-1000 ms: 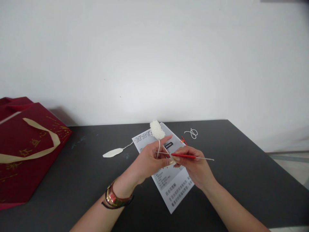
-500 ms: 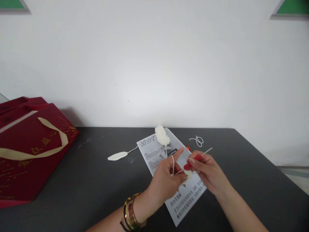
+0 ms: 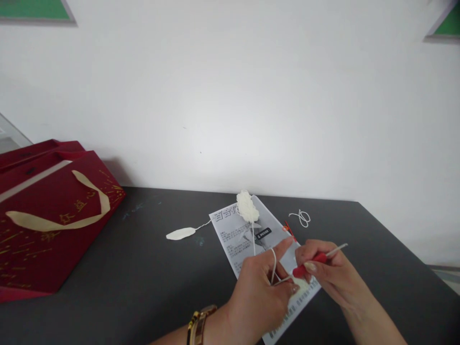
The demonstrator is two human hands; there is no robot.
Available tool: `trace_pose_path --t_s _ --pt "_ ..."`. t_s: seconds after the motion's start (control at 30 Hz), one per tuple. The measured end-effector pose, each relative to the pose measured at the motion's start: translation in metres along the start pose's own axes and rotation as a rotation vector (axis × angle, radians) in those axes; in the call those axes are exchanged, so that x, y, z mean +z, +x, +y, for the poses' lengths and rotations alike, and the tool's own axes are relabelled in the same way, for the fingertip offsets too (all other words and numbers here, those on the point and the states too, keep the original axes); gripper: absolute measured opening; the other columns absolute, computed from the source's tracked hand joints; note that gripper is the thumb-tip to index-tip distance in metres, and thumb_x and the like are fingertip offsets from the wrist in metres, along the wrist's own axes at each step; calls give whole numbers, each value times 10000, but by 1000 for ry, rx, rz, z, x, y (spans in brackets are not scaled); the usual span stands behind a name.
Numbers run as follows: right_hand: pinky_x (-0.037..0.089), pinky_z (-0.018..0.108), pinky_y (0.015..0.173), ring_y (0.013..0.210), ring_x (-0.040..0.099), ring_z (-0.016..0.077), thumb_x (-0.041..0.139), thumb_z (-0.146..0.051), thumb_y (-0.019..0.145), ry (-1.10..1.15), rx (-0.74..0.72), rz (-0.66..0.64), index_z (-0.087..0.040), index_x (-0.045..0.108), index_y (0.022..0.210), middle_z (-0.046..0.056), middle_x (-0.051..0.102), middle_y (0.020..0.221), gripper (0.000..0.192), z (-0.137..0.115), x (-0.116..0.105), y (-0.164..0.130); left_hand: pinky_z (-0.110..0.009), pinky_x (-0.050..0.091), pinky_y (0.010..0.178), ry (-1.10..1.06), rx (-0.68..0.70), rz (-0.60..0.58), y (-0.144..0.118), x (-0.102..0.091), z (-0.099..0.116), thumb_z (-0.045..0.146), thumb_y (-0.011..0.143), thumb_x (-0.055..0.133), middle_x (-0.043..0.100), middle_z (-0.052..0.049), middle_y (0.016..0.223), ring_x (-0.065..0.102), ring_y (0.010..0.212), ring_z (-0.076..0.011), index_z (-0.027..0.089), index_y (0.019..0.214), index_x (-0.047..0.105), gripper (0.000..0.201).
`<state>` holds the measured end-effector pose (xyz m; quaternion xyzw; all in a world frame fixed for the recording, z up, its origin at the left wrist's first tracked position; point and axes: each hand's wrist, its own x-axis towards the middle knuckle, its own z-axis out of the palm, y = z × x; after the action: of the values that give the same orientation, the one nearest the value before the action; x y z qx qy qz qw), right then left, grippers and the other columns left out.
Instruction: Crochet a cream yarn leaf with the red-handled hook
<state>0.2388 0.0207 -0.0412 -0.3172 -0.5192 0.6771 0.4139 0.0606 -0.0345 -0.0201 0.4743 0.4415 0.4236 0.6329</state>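
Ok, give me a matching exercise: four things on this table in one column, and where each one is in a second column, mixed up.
Things:
1. crochet hook
2. gift bag
3. instruction sheet
4. yarn loop

Places:
A. far left of the table, lying on its side
B. flat under both hands
C. alone on the table near the far right edge
D. in the right hand

Pairs: 1-D, 2-A, 3-B, 4-C

Bag (image 3: 50, 215) far left on table (image 3: 143, 287), sheet (image 3: 247, 239) centre — yarn ball (image 3: 247, 206) on it (far end), loose loop (image 3: 304, 218) to its right
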Motion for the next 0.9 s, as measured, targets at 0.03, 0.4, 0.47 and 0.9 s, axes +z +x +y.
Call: trace_pose_path --t_s 0.03,0.4,0.47,0.9 --pt "366 222 490 493 534 110 792 -275 689 -3 -2 1 -167 688 654 12 633 530 154 0 0 0 -236 316 501 12 7 8 1 0 -1 144 711 647 509 46 650 442 524 -96 219 1338 539 640" --pt "457 177 504 501 591 91 786 -253 718 199 -1 153 -173 692 688 9 675 552 127 -1 13 2 -267 364 596 88 51 11 8 -16 19 106 708 628 508 28 715 447 622 -115 164 1387 469 700" --pt "484 181 505 493 595 90 790 -263 716 236 5 205 -171 695 706 17 697 585 132 1 19 4 -274 383 648 58 38 -13 12 -26 27 118 692 667 498 30 721 468 667 -120 155 1347 517 673" --pt "520 201 519 528 595 96 798 -309 705 366 -73 301 -168 698 721 -1 681 605 174 6 46 5 -267 379 663 -83 25 39 22 -40 29 219 692 769 550 30 738 504 677 -111 165 1341 511 700"
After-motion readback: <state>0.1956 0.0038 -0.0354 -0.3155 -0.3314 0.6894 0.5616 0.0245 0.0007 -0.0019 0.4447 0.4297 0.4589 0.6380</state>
